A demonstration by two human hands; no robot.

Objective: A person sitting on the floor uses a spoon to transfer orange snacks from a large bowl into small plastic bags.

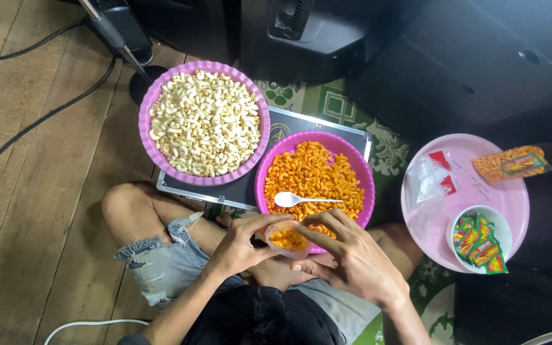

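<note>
Both my hands hold a small clear plastic bag (pixel 287 238) partly filled with orange curled snacks, just above my lap. My left hand (pixel 245 243) pinches the bag's left edge and my right hand (pixel 346 254) grips its right side and top. Right behind the bag sits a purple bowl (pixel 365 171) of the same orange snacks, with a white plastic spoon (pixel 301 200) lying on them. To the left stands a larger purple bowl (pixel 153 102) heaped with pale curled snacks.
Both bowls rest on a dark flat case (pixel 237 189) over a green patterned mat. On the right, a pink tray (pixel 512 198) carries empty clear bags, one filled sealed bag (pixel 512 163) and a white bowl (pixel 503 233) of small sachets. Cables cross the wooden floor at left.
</note>
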